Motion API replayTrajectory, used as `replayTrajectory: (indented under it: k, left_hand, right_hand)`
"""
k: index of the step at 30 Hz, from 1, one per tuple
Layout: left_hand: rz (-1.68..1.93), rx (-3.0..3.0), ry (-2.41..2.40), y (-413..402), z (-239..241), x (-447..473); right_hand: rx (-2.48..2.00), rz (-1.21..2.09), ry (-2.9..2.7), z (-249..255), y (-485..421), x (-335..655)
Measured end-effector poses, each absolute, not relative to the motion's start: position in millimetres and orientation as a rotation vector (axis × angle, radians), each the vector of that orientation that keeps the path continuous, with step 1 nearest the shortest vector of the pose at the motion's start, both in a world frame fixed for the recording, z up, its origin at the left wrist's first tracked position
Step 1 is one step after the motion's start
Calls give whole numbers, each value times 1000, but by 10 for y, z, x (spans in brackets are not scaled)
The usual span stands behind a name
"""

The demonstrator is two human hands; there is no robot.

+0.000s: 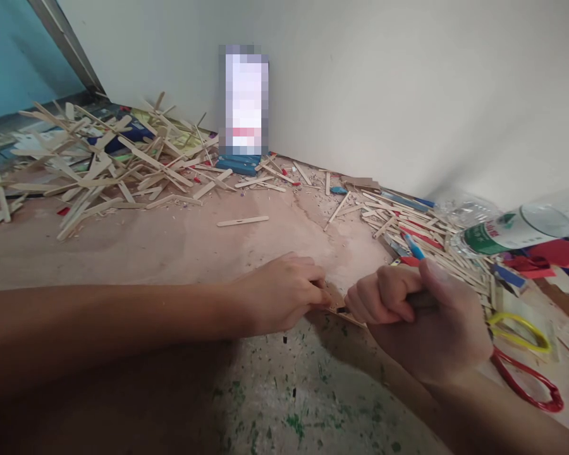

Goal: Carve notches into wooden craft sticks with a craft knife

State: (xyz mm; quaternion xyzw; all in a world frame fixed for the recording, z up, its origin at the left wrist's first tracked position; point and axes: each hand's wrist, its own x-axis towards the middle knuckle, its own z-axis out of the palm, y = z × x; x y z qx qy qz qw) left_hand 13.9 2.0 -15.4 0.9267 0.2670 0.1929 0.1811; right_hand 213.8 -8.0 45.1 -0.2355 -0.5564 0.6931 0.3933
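Note:
My left hand [279, 292] rests on the worn board with its fingers curled, pinching down a small flat wooden stick [342, 308]. My right hand [420, 316] is a fist wrapped round the handle of a thin tool [421, 299], its tip meeting the stick between the two hands. The tool's blade is mostly hidden by my fingers.
A big heap of wooden sticks [99, 167] lies at the back left, another pile [422, 237] at the right. One loose stick [243, 221] lies mid-board. A plastic bottle [516, 230] lies on its side at right, with yellow [519, 330] and red [526, 382] loops near my right wrist. A wall stands behind.

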Motion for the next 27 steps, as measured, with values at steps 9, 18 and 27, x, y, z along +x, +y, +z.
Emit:
replayTrajectory:
  k: [9, 18, 27]
  left_hand:
    - [581, 2599, 720, 20, -175, 124]
    - [463, 2558, 764, 21, -132, 139]
    - [464, 2575, 759, 18, -113, 152]
  right_hand:
    - [-660, 1735, -1336, 406, -103, 2103]
    - [-641, 1721, -1315, 389, -56, 2077]
    - [-650, 1753, -1305, 481, -36, 2123]
